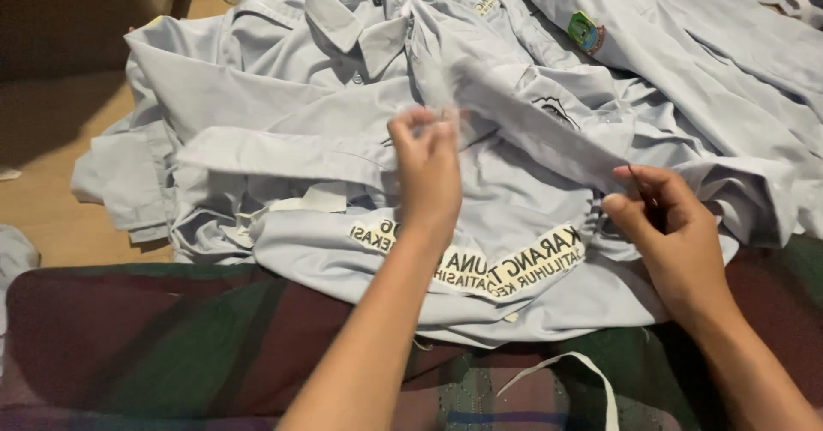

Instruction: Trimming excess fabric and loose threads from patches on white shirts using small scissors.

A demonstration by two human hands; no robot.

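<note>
A light grey shirt (514,191) with a band of printed lettering on its back lies on top of a pile of similar shirts. My left hand (426,174) is raised over its middle, fingertips pinched together; what they pinch is too blurred to tell. My right hand (673,230) grips a fold of the shirt's sleeve (549,127) at the right. A thin dark needle-like tip (635,176) sticks up between its thumb and forefinger. The sleeve runs as a blurred band from above my left hand down to my right.
More grey shirts (283,80) with collars and a sewn badge (585,31) spread across the back and right. A dark red and green plaid cloth (171,337) covers the foreground, with a white strap (591,371) on it. Wooden floor (51,208) shows at the left.
</note>
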